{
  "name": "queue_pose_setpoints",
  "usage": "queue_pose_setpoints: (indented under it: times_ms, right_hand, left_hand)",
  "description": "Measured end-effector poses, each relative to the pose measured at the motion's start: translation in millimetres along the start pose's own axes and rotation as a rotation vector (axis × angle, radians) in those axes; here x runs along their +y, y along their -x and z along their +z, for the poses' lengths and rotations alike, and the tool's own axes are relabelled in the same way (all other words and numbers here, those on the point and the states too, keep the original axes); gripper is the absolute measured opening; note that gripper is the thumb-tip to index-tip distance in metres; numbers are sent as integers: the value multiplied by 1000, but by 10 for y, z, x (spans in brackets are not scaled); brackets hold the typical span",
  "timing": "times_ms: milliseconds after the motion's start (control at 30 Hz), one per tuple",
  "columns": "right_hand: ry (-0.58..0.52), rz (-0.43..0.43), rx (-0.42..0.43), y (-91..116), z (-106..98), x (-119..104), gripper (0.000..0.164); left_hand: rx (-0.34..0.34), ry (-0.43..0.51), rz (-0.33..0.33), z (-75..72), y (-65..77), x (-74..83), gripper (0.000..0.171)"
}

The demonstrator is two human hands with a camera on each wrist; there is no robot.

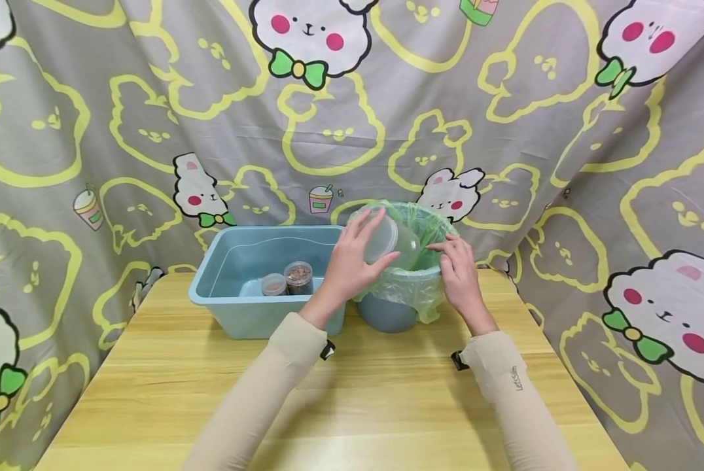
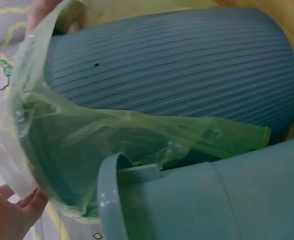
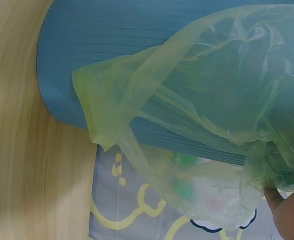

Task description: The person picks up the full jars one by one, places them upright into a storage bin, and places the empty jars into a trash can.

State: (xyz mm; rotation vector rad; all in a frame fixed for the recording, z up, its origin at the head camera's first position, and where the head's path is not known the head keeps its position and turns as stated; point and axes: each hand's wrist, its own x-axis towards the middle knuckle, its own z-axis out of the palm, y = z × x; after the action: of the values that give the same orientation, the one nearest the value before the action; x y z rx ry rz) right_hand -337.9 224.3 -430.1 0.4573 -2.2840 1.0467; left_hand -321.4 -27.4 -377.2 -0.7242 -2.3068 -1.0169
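Note:
My left hand point(image 1: 354, 252) holds a clear plastic jar point(image 1: 407, 245), tipped on its side over the mouth of a blue trash can point(image 1: 387, 315). Part of the jar's clear rounded edge point(image 2: 9, 167) shows in the left wrist view. A thin green trash bag point(image 1: 413, 291) lines the can and hangs over its rim. On the can's right side, my right hand point(image 1: 459, 271) grips the bag-covered rim, its index finger stretched over the opening. The right thumb point(image 3: 274, 200) lies against the bag. What the can contains is hidden.
A light blue rectangular tub point(image 1: 275, 317) stands just left of the can. Inside it are a smaller lidded jar point(image 1: 274, 284) and a larger clear jar point(image 1: 299, 278) with brown contents. The wooden table point(image 1: 387, 405) meets a patterned curtain point(image 1: 334, 144) behind.

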Motion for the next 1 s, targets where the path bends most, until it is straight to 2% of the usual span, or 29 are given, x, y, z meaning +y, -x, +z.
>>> queue_pose_setpoints:
  times_ms: [133,267,600,1000]
  right_hand:
    - [-6,-13,7,1,14,9,36]
    - [-12,-20,10,0,20,7,36]
    - [-5,-29,12,-11,5,16,35]
    - [-15,-27,18,1,4,0,35]
  left_hand:
    - [-93,-99,-6,89,-39,-31,67]
    - [-151,-151,-14,147,-27,-59,60]
    - [-200,-232,38,171,0,-64,48]
    - [-184,-168,75,165,75,-88,42]
